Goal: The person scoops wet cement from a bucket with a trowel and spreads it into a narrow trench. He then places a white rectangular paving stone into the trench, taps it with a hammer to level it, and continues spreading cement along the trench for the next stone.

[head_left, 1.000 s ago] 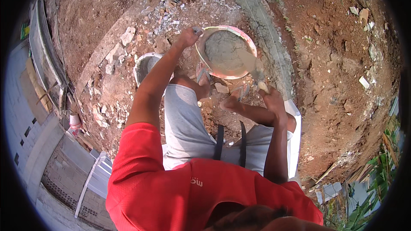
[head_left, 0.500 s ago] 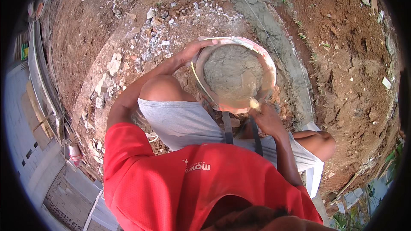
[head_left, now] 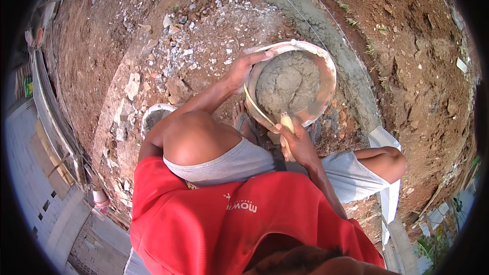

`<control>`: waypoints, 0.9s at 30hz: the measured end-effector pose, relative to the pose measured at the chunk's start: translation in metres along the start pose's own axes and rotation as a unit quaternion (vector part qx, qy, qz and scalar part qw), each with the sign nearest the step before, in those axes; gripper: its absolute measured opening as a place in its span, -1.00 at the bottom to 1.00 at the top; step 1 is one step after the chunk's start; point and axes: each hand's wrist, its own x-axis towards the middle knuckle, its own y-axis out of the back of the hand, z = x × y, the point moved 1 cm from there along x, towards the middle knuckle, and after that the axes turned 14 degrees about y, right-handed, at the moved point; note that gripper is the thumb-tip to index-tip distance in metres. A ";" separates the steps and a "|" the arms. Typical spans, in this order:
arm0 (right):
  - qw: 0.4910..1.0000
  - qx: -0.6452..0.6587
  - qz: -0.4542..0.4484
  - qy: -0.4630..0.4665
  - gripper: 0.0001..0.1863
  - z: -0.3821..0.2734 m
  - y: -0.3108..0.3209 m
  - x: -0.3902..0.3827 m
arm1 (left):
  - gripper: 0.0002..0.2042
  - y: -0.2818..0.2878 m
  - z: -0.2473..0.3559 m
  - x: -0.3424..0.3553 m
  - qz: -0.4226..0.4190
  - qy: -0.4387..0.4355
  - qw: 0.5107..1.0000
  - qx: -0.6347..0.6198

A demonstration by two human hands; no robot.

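Between my knees is a round, pale-rimmed bucket [head_left: 329, 66] with wet grey mortar [head_left: 286, 79] in it. My left hand [head_left: 245, 71] is closed over the bucket's left rim, with the fingers along its upper edge. My right hand [head_left: 299, 145] grips the light wooden handle of a trowel [head_left: 286, 122] at the bucket's near side. The trowel's blade is hidden in the mortar, where a groove runs up from the handle. The bucket looks slightly tilted, and its underside is out of sight.
Another bucket [head_left: 151, 114] stands beside my left knee, partly behind my forearm. Beyond the mortar bucket, a strip of wet mortar [head_left: 326, 33] runs along the ground with taut strings over it. Broken stones [head_left: 133, 86] lie on the soil at left; a white board [head_left: 389, 198] is by my right knee.
The bucket has shifted a little right, with my left hand still on its rim. My right hand has moved left, and the trowel blade has sunk into the mortar. The other bucket now shows.
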 end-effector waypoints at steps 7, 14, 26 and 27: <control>0.997 0.074 -0.002 0.025 -0.74 0.015 0.001 -0.025 | -0.49 -0.011 0.010 0.000 0.067 -0.029 0.997 -0.007; 0.997 0.049 -0.034 0.044 -0.64 -0.003 0.033 -0.032 | -0.49 0.026 0.026 -0.006 0.080 -0.022 0.996 -0.018; 0.980 -0.063 0.057 0.177 -0.59 -0.165 0.174 0.020 | -0.49 0.079 0.023 0.011 0.144 -0.021 0.989 0.026; 0.977 -0.089 0.062 0.181 -0.59 -0.177 0.183 0.042 | -0.49 0.083 0.022 0.011 0.150 -0.014 0.988 0.035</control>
